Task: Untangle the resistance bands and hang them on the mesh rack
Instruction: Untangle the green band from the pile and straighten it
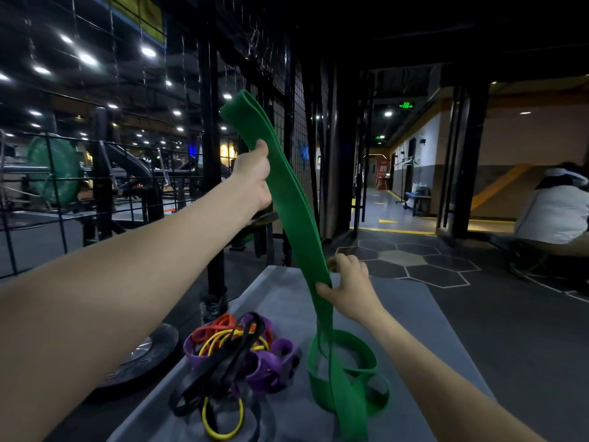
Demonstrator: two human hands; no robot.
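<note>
A wide green resistance band [294, 218] stretches from high in front of the mesh rack [288, 100] down to the grey bench [280, 291], where its lower end lies in loose coils. My left hand [255, 177] grips the band near its folded top, held up against the rack. My right hand [349, 290] pinches the same band lower down, just above the bench. A tangled pile of purple, black, yellow and orange bands [236, 355] lies on the bench to the left of the green coils.
A black weight plate [140, 355] lies on the floor left of the bench. A black upright post [212, 173] stands beside the rack. A person in a white top [554, 212] crouches at the far right. A corridor opens ahead on the right.
</note>
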